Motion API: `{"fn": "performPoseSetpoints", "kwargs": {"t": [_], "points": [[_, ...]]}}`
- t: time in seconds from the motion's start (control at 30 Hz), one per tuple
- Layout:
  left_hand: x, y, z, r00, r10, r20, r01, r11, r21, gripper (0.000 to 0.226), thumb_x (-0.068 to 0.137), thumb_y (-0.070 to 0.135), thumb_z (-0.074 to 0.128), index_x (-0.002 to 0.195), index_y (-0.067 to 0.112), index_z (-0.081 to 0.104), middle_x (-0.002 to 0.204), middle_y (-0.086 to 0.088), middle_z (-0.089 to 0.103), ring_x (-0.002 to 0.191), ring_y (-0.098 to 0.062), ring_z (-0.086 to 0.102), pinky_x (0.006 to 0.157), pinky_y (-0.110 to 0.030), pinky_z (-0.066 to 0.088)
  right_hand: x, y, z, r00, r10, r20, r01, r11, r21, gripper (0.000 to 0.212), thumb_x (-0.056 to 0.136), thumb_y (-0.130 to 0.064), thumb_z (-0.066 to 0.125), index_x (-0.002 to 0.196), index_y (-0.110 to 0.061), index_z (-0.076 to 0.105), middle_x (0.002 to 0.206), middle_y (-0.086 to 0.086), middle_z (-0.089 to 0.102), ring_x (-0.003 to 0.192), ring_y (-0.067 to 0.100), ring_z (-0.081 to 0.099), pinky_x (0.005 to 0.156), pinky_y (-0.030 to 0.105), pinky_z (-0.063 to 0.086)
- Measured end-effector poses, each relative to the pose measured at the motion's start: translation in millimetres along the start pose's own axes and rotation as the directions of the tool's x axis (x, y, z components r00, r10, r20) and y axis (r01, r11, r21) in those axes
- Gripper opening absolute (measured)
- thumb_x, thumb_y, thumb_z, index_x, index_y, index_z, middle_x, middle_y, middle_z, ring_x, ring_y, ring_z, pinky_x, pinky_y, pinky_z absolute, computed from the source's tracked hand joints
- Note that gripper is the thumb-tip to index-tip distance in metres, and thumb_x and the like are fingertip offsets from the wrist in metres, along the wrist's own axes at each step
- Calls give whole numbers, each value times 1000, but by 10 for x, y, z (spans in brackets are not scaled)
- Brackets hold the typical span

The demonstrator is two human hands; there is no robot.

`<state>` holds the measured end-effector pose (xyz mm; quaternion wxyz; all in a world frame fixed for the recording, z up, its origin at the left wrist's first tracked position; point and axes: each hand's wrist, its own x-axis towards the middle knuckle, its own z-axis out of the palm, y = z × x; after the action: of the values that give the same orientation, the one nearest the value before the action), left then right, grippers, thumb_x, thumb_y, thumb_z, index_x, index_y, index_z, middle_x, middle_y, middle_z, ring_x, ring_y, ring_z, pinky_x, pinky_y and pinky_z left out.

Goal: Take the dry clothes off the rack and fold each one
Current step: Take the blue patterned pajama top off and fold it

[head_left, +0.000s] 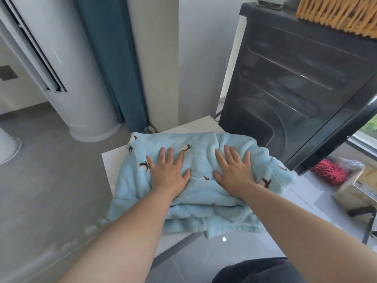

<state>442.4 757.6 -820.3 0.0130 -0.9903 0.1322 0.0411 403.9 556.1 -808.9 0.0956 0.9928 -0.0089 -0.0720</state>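
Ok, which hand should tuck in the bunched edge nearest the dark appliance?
Right, probably. The right hand lies flat on the light blue fleece garment beside that bunched edge; the left hand presses the opposite half and would have to cross over.

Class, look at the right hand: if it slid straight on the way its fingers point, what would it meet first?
The right hand lies flat on the blue garment, so more garment first, then bare table, then probably the white wall beside the dark appliance; depth is unclear.
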Motion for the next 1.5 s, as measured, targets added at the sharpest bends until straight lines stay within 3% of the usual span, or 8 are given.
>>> {"fn": "performPoseSetpoints", "kwargs": {"t": [0.47,0.6,0.87,1.03,1.13,1.3,1.4,1.5], "points": [[496,-265,108,996,-67,-61,67,998,6,65,92,60,11,150,34,-7,159,-2,-5,145,-27,-11,110,-65,0,634,-51,-100,994,-110,-27,112,992,56,62,97,-53,11,151,-28,-6,160,0,0,147,17,-5,117,49,-7],[497,-277,101,998,-44,-49,45,999,15,65,92,60,9,150,33,-6,160,-2,-2,146,-27,-8,111,-64,2,589,96,-164,986,134,-102,-127,990,66,54,99,-44,10,150,-29,17,160,1,8,147,23,-6,110,60,-11],[491,-313,83,1000,-3,-29,2,1000,-19,67,91,60,10,150,33,-6,160,1,-2,146,-24,-5,114,-58,1,319,128,111,948,316,-33,-291,905,310,60,96,-48,19,151,-33,-1,160,4,-8,146,27,-10,115,57,-2],[274,-324,90,968,249,-46,-248,969,22,74,82,59,-3,151,31,-3,160,0,-6,146,-19,-7,115,-53,0,410,169,126,958,287,22,-282,920,272,61,97,-48,18,151,-31,-6,159,6,-11,146,29,-11,115,56,-2],[65,-287,101,842,483,-239,-514,854,-86,65,87,50,24,142,21,41,150,-11,34,139,-22,22,112,-47,23,414,182,66,965,251,81,-263,928,263,62,98,-48,19,151,-30,-9,158,8,-14,145,30,-13,116,56,-3],[-229,-104,128,666,617,-419,-692,721,-39,47,75,44,52,111,14,55,104,-4,53,95,-21,47,80,-32,38,82,76,-120,986,68,-154,7,898,440,61,94,-47,35,145,-12,31,152,15,25,142,31,21,114,47,16],[-310,-93,108,749,470,-467,-572,814,-98,36,68,29,48,102,16,47,92,-4,51,81,-22,48,67,-34,42,-255,-27,-86,883,-71,-464,269,887,375,48,80,-49,45,101,-9,61,101,6,58,93,27,55,83,36,45],[-416,-150,97,661,528,-533,-643,765,-41,11,69,15,50,79,12,51,75,-5,47,70,-23,41,57,-35,37,-508,-5,27,765,-301,-570,441,889,122,24,75,-32,64,67,-10,55,69,3,50,62,23,49,56,30,41]]}}
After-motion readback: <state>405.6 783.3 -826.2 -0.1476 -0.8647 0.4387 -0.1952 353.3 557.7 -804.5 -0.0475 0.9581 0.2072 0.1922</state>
